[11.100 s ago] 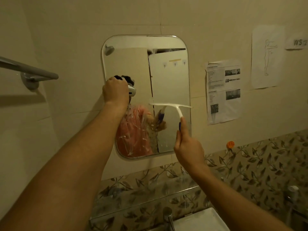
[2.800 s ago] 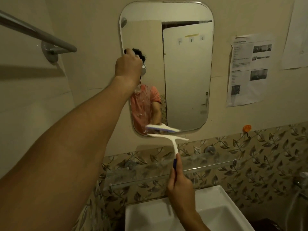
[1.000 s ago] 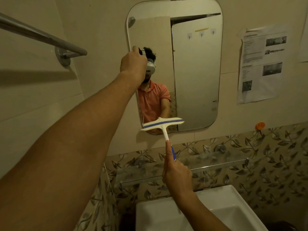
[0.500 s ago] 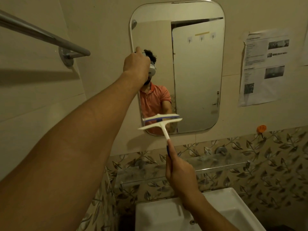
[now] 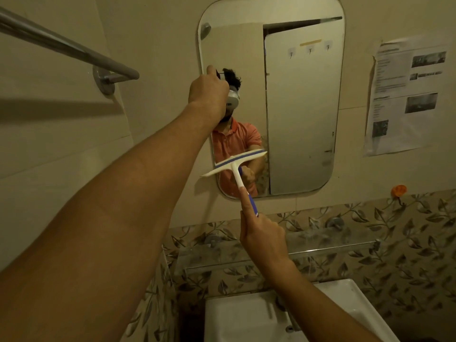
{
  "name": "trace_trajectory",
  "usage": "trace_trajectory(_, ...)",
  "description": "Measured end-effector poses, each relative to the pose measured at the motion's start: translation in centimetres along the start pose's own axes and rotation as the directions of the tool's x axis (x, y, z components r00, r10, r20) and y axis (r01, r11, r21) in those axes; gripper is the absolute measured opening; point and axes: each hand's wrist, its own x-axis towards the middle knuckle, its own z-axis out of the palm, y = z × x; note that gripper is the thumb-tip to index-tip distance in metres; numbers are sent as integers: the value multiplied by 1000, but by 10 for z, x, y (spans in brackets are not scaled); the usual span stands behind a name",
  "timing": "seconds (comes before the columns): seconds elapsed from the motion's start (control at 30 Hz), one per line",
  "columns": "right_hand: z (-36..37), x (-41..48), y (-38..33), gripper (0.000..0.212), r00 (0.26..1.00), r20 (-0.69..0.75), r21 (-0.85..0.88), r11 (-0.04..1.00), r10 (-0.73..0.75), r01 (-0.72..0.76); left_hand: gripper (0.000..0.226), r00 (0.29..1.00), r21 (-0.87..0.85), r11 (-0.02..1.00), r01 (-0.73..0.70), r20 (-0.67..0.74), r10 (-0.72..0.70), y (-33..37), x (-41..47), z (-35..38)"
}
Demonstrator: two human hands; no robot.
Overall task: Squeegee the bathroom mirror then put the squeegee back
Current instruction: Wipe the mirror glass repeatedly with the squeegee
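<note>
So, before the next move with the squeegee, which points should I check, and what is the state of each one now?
1. Right hand grips the squeegee by its handle: ok.
2. Left hand holds the left edge of the mirror: ok.
3. Blade flat on the glass: not ok, it is tilted and its left end passes the mirror's edge.
4. Glass free of visible streaks: ok in this view.
5. Place to put the squeegee back: cannot tell.
</note>
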Motion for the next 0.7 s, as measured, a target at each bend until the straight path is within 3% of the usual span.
trace_trajectory(0.2, 11, -37, 18, 96, 995, 101, -12, 1000, 22, -21, 45, 1000, 7, 1000, 4, -6, -4, 0, -2, -1)
trace_trajectory(0.4, 9, -60, 25, 86, 979, 161, -5, 992, 123, -124, 41, 1000, -7, 1000, -17, 12, 17, 0, -3, -6)
trace_trajectory(0.53, -9, -62, 30, 82, 992, 88, 87, 992, 86, -93, 38, 1000, -25, 999, -25, 4, 25, -1, -2, -6)
trace_trajectory(0.7, -52, -21, 39, 71, 976, -167, 297, 951, 142, -88, 50, 999, -85, 996, -6, -52, 2, 1, -15, -3)
